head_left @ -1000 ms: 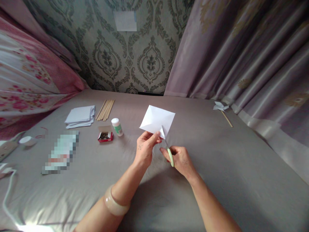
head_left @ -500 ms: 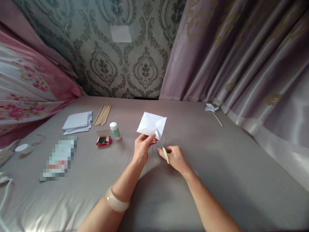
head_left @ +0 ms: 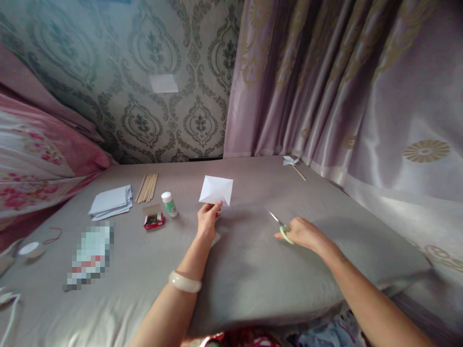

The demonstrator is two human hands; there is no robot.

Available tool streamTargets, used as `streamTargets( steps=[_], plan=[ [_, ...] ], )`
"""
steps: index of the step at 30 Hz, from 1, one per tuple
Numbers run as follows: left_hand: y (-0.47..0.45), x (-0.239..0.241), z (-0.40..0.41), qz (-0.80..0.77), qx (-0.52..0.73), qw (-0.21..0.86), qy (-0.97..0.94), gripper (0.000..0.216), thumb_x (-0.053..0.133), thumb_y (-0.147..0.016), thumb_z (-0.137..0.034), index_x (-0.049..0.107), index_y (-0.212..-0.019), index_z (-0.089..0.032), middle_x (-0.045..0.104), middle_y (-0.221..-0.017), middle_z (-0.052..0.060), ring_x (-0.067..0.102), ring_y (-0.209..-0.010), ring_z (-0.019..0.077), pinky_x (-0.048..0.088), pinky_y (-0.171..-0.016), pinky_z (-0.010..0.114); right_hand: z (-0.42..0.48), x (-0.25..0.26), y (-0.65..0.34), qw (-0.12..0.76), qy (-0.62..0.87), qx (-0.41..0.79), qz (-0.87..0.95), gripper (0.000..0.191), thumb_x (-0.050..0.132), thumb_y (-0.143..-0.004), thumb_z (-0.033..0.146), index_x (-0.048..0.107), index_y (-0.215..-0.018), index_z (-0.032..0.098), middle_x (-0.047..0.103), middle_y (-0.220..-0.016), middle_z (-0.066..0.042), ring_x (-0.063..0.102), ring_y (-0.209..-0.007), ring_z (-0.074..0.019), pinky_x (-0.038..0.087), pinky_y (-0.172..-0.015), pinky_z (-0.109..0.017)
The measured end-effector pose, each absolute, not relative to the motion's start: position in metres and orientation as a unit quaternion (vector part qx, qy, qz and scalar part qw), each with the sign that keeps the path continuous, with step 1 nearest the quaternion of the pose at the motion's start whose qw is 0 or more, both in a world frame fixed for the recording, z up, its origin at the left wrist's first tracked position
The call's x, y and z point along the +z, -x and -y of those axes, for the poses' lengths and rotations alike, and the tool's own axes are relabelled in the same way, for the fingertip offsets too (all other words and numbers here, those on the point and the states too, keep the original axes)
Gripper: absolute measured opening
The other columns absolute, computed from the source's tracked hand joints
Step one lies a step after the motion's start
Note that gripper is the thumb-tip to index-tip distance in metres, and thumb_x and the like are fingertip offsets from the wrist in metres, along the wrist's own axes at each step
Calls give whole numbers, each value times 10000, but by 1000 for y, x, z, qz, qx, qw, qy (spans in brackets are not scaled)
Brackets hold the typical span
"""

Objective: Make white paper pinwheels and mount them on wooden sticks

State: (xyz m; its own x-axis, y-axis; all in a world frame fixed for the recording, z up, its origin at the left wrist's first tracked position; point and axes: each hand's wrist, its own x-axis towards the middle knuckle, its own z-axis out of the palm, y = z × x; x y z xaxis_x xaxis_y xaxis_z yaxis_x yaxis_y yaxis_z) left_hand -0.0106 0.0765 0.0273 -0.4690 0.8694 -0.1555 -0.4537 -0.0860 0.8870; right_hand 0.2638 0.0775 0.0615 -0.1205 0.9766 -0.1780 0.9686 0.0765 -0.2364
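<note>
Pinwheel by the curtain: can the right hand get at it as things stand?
Probably not for a clean grasp: the right hand holds the scissors. Nothing visible blocks the line to the pinwheel, but it lies well beyond the hand.

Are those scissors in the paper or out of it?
Out: grey cloth shows between the scissors in the right hand and the paper in the left hand.
</note>
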Motion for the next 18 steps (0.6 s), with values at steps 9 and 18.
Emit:
streamTargets(
  steps=[9, 18],
  plan=[
    [-25, 30, -68, -507, 628, 561, -182, 197, 754, -594, -71, 562, -567, -103, 616, -560, 49, 616, -531, 113, 498, -547, 211, -84, 68, -378, -124, 764, 88, 627, 299, 688, -713, 424, 638, -612, 148, 661, -641, -139, 659, -672, -254, 416, -580, -302],
    [-47, 32, -47, -504, 597, 611, -123, 165, 630, -739, -14, 563, -647, -133, 649, -721, 92, 674, -672, 144, 574, -719, 273, -108, 60, -400, -131, 749, 188, 621, 425, 717, -672, 393, 483, -384, 187, 532, -437, -76, 525, -414, -172, 386, -468, -300]
  ],
)
